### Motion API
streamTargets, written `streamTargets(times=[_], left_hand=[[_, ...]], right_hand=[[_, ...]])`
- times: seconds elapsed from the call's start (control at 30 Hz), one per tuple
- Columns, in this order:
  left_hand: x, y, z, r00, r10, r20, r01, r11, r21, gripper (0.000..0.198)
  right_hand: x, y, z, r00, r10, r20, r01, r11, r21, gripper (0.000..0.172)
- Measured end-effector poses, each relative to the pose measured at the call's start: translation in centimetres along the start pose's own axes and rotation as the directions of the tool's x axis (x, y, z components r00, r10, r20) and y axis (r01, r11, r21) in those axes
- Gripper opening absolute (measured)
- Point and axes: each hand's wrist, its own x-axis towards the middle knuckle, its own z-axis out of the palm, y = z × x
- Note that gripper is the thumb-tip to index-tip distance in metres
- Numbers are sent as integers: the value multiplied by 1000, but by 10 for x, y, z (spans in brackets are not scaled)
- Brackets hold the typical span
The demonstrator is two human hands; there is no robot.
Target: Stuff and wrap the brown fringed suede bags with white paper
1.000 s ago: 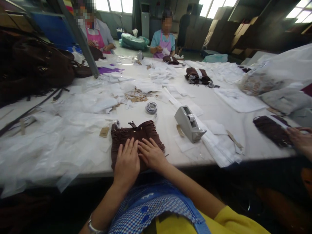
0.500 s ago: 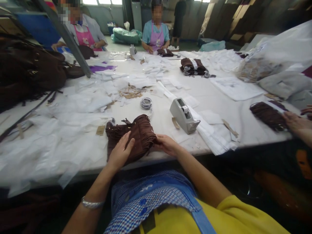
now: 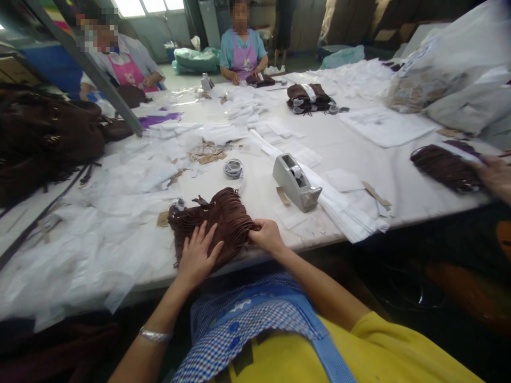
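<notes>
A dark brown fringed bag [image 3: 228, 221] lies on the table close to its front edge. My left hand [image 3: 198, 256] rests flat on the bag's front, fingers spread. At the bag's right side, my right hand [image 3: 267, 235] has its fingers closed on the hanging fringe strands. Behind the bag is a coiled grey strap or cord [image 3: 233, 168], possibly wrapped. A grey tape dispenser [image 3: 296, 183] stands to the right, beyond my right hand. A small tan card [image 3: 162, 218] touches or lies near the bag's left edge.
White tissue and plastic sheets [image 3: 99, 229] cover the table's left side. A long folded white strip [image 3: 339, 207] runs behind the dispenser. At right, another person's hand [image 3: 495, 173] touches a banded brown bundle [image 3: 445, 166]. A slanted metal post [image 3: 96, 74] rises at left. Two people work opposite.
My left fingers have spread wider over the bag's front. My right hand has closed more firmly on the fringe. The camera view has tilted and shifted slightly.
</notes>
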Motion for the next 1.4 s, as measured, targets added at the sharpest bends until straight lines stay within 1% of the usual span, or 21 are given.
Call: streamTargets(times=[0.07, 0.17, 0.27, 0.4, 0.43, 0.5, 0.57, 0.63, 0.73, 0.8, 0.87, 0.9, 0.93, 0.97, 1.0, 1.07, 1.1, 1.17, 1.27, 1.33, 1.4], left_hand=[[-3, -2, 5, 999, 9, -45, -7, 998, 58, 57], [-6, -7, 4, 997, 30, -71, -23, 995, 96, 54], [-9, -8, -4, 995, 70, -70, -58, 986, 159, 50], [-6, 8, -16, 977, 162, -138, -119, 954, 276, 48], [-2, 13, -18, 969, 197, -147, -153, 951, 267, 50], [7, 19, -17, 962, 240, -131, -219, 963, 154, 55], [14, 18, -12, 971, 217, -101, -221, 975, -32, 51], [16, 13, -5, 979, 179, -99, -192, 971, -142, 41], [9, 3, 3, 968, 223, -119, -232, 970, -70, 48], [3, 2, 5, 959, 258, -117, -258, 966, 16, 53], [-1, 3, 6, 957, 265, -119, -259, 964, 68, 55], [-1, 5, 7, 956, 265, -124, -255, 963, 85, 55], [-1, 7, 7, 956, 263, -131, -252, 963, 98, 56], [-1, 9, 8, 955, 261, -138, -248, 963, 108, 56], [-1, 10, 8, 955, 258, -146, -242, 963, 115, 57], [-1, 10, 9, 957, 241, -161, -223, 967, 125, 58], [-1, 9, 10, 960, 224, -168, -204, 971, 128, 59], [-5, 3, 10, 967, 176, -183, -155, 980, 124, 64], [-15, -10, 8, 975, 113, -189, -96, 990, 99, 73], [-21, -14, 2, 979, 86, -183, -71, 994, 87, 77], [-22, -12, -8, 978, 36, -204, -18, 996, 88, 73]], right_hand=[[-7, -1, -3, 999, -3, -52, 0, 998, -62, 15], [-13, 0, -5, 997, 17, -74, -22, 998, -61, 18], [-14, 4, -6, 998, 14, -55, -18, 997, -80, 21], [-11, 6, -11, 1000, 4, 15, -1, 986, -166, 22], [-10, 6, -12, 1000, 3, 29, 2, 983, -183, 22], [-8, 5, -14, 999, 18, 46, -9, 982, -190, 21], [-8, 3, -17, 993, 94, 72, -84, 988, -133, 18], [-8, 2, -20, 975, 196, 110, -191, 980, -53, 14], [-12, 1, -30, 942, 294, 159, -294, 955, -24, 15], [-17, -3, -39, 929, 321, 187, -305, 946, -107, 15], [-23, -10, -43, 969, 226, 101, -195, 948, -251, 16], [-24, -16, -42, 993, 110, 29, -94, 938, -333, 19], [-25, -21, -38, 999, -39, -21, 27, 912, -410, 23], [-24, -27, -30, 981, -191, -17, 160, 866, -473, 28], [-21, -32, -19, 948, -314, 55, 296, 803, -517, 32], [-9, -37, 5, 854, -425, 301, 519, 654, -550, 41], [-1, -37, 17, 816, -419, 399, 579, 584, -570, 47], [14, -32, 33, 811, -340, 475, 584, 496, -642, 59], [29, -21, 40, 853, -244, 461, 520, 450, -726, 70], [31, -17, 38, 854, -245, 459, 519, 432, -737, 70], [31, -16, 36, 848, -256, 464, 530, 419, -737, 68]])
